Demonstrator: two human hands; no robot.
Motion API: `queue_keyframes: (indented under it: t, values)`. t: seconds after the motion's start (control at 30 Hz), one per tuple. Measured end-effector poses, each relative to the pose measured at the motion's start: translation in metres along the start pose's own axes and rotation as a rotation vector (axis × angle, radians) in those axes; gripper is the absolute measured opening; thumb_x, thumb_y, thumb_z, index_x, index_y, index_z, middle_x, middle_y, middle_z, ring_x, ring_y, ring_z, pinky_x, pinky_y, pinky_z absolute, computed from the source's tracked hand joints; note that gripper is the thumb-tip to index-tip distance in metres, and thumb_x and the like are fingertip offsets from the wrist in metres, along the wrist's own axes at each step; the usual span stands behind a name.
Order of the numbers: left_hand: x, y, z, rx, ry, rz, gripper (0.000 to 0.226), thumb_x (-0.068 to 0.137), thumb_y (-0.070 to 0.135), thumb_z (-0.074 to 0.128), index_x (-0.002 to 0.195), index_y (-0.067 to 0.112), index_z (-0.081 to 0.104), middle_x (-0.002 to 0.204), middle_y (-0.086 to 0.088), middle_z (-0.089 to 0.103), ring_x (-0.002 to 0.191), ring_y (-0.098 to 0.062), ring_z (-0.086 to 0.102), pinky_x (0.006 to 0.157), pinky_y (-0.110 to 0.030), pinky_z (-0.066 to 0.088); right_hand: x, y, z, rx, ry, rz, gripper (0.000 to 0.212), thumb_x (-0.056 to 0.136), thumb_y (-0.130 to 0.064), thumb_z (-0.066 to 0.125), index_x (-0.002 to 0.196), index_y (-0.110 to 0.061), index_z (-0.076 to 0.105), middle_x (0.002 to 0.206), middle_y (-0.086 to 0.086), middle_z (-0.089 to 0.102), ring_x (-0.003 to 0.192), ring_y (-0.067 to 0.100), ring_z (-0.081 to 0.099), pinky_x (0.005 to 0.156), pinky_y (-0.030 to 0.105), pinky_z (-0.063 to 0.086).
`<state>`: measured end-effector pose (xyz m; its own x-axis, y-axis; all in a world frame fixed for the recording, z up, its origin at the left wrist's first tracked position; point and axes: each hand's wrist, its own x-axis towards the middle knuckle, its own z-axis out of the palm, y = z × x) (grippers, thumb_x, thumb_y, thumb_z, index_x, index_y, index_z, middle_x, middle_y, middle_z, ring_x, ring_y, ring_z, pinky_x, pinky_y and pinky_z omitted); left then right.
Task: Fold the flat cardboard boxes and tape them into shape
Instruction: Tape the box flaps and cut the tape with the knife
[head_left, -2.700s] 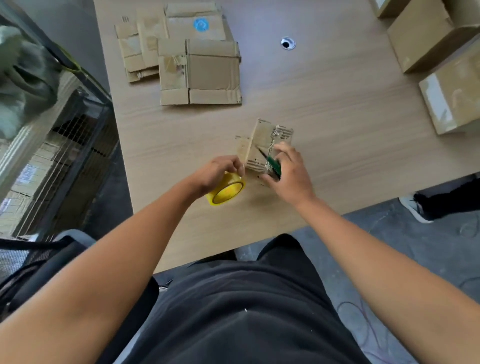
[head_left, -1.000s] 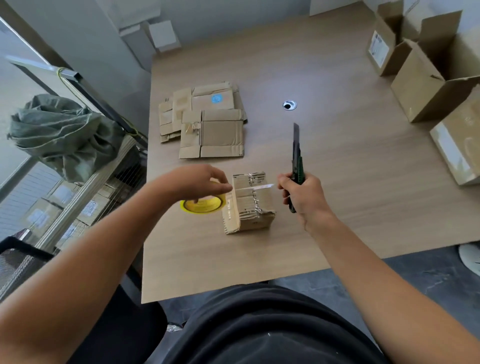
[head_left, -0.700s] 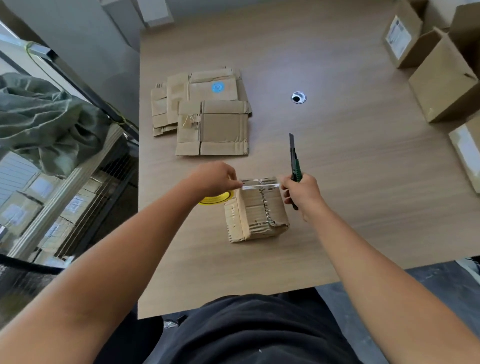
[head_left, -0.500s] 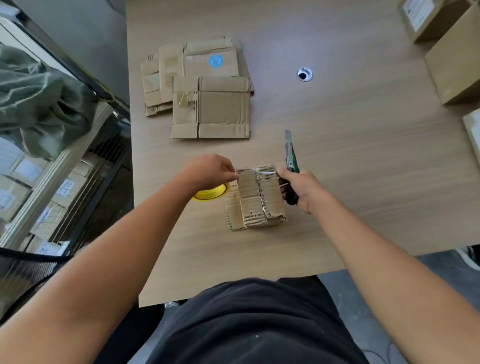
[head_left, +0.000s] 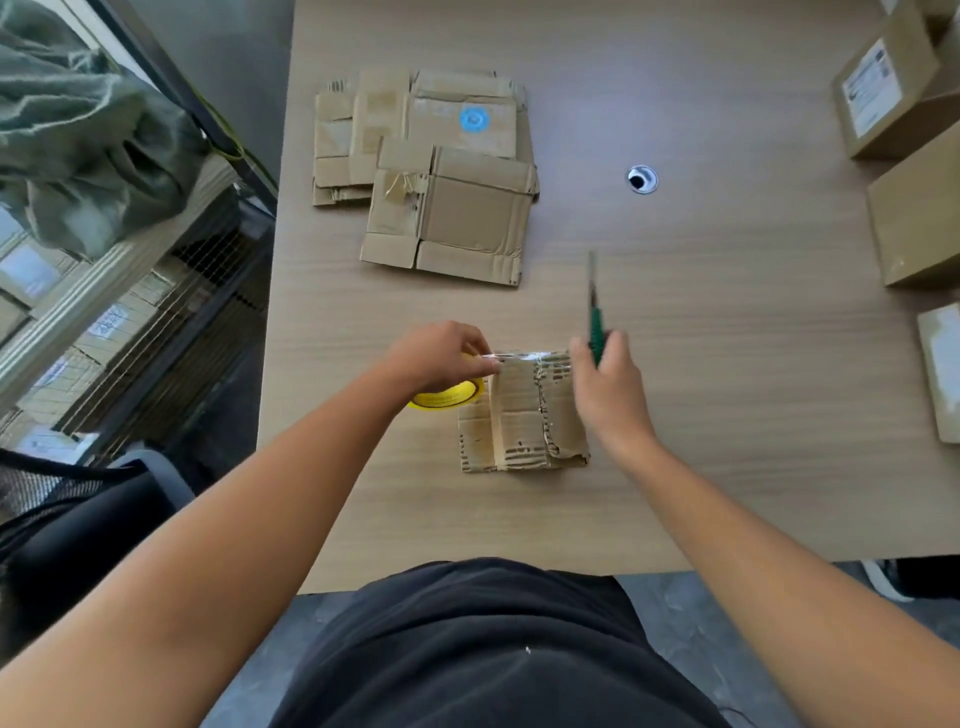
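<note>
The tape strip (head_left: 514, 355) has dropped onto the far edge of the folded box (head_left: 524, 415) since the earlier frame. The table (head_left: 753, 374) carries the box near its front edge. The left hand (head_left: 441, 358) grip apparently pinches the strip; the right hand (head_left: 610, 389) grip clasps the knife (head_left: 594, 322).

Wide open table (head_left: 753, 415) right of the folded box (head_left: 524, 415), out to the built boxes (head_left: 914, 218) crowding the right edge. Far left blocked by the flat cardboard stack (head_left: 452, 208), decent gap between that and the box though. Left of the box tight: tape roll (head_left: 447, 397) right beside it, left hand (head_left: 441, 358) over it pinching a tape strip (head_left: 519, 356) along the box's far edge. Knife (head_left: 593, 312) poking out past the right hand (head_left: 608, 395) there. Bare strip along the near edge too.
</note>
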<state>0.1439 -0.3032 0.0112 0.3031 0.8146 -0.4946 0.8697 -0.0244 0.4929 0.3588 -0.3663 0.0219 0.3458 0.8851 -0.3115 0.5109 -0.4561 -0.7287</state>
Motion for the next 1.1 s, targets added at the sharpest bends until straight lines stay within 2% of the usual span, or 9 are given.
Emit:
queue_keyframes:
  t: [0.13,0.27,0.33,0.43,0.53,0.73,0.9,1.0,1.1]
  values:
    - [-0.002,0.002,0.003,0.066,0.064,-0.034,0.043,0.084,0.066,0.066,0.106,0.029,0.069,0.113,0.004,0.073,0.106,-0.021,0.065,0.088,-0.038,0.054,-0.033,-0.023,0.019,-0.462,-0.297,-0.253,0.046,0.104,-0.038,0.046,0.115,0.001,0.066,0.130,0.016,0.050,0.121,0.033,0.042,0.108,0.038,0.033]
    - [-0.015,-0.008,0.008,-0.108,0.038,-0.046,0.032,0.092,0.050,0.063,0.114,0.027,0.064,0.107,0.001,0.069,0.090,-0.021,0.066,0.078,-0.035,0.055,-0.050,-0.019,0.020,-0.506,-0.360,-0.224,0.055,0.106,-0.039,0.038,0.118,0.005,0.070,0.162,0.014,0.022,0.148,0.029,0.020,0.125,0.040,0.015]
    - [-0.028,-0.021,0.011,-0.330,0.021,-0.011,0.021,0.095,0.037,0.064,0.115,0.028,0.063,0.098,0.001,0.068,0.080,-0.017,0.066,0.068,-0.030,0.052,-0.055,-0.018,0.022,-0.539,-0.405,-0.207,0.060,0.107,-0.040,0.033,0.118,0.006,0.070,0.167,0.013,0.010,0.153,0.027,0.008,0.127,0.040,0.007]
    - [-0.043,-0.038,0.012,-0.340,0.067,-0.003,0.025,0.094,0.035,0.068,0.117,0.025,0.063,0.082,0.003,0.065,0.073,-0.016,0.065,0.068,-0.032,0.050,-0.057,-0.020,0.024,-0.599,-0.465,-0.195,0.063,0.107,-0.042,0.029,0.124,0.004,0.068,0.169,0.010,-0.001,0.156,0.024,0.000,0.127,0.038,0.002]
    - [-0.046,-0.044,0.011,-0.028,0.119,-0.136,0.036,0.091,0.051,0.067,0.119,0.030,0.064,0.097,0.006,0.064,0.093,-0.020,0.064,0.080,-0.035,0.052,-0.058,-0.025,0.025,-0.614,-0.488,-0.176,0.062,0.107,-0.042,0.030,0.123,0.003,0.069,0.170,0.007,-0.001,0.156,0.023,0.004,0.127,0.039,0.005]
    - [-0.050,-0.030,0.012,-0.058,0.060,-0.031,0.017,0.093,0.040,0.067,0.102,0.027,0.073,0.119,-0.005,0.063,0.105,-0.023,0.060,0.093,-0.037,0.050,-0.055,-0.034,0.034,-0.768,-0.559,-0.130,0.060,0.105,-0.044,0.029,0.133,-0.005,0.064,0.169,0.011,-0.013,0.156,0.027,-0.011,0.126,0.041,-0.005]
    - [-0.068,-0.020,0.016,-0.043,0.208,0.020,0.009,0.096,0.034,0.063,0.095,0.026,0.066,0.107,0.003,0.057,0.098,-0.023,0.059,0.081,-0.034,0.046,-0.053,-0.038,0.045,-0.845,-0.562,-0.078,0.059,0.103,-0.043,0.035,0.139,-0.002,0.057,0.168,0.012,-0.019,0.154,0.031,-0.019,0.125,0.046,-0.008]
    - [-0.094,-0.021,0.011,-0.109,0.329,0.028,0.006,0.096,0.031,0.064,0.092,0.027,0.065,0.098,0.009,0.056,0.092,-0.019,0.060,0.080,-0.036,0.047,-0.053,-0.042,0.036,-0.723,-0.548,-0.084,0.062,0.104,-0.046,0.036,0.145,-0.003,0.051,0.169,0.011,-0.012,0.156,0.029,-0.010,0.126,0.044,-0.003]
    - [-0.118,-0.019,0.009,-0.237,0.358,-0.011,0.007,0.096,0.026,0.064,0.089,0.025,0.065,0.099,0.005,0.062,0.096,-0.018,0.060,0.089,-0.040,0.048,-0.058,-0.040,0.015,-0.388,-0.534,-0.116,0.054,0.102,-0.054,0.042,0.125,-0.012,0.068,0.163,0.009,0.018,0.148,0.029,0.027,0.123,0.044,0.022]
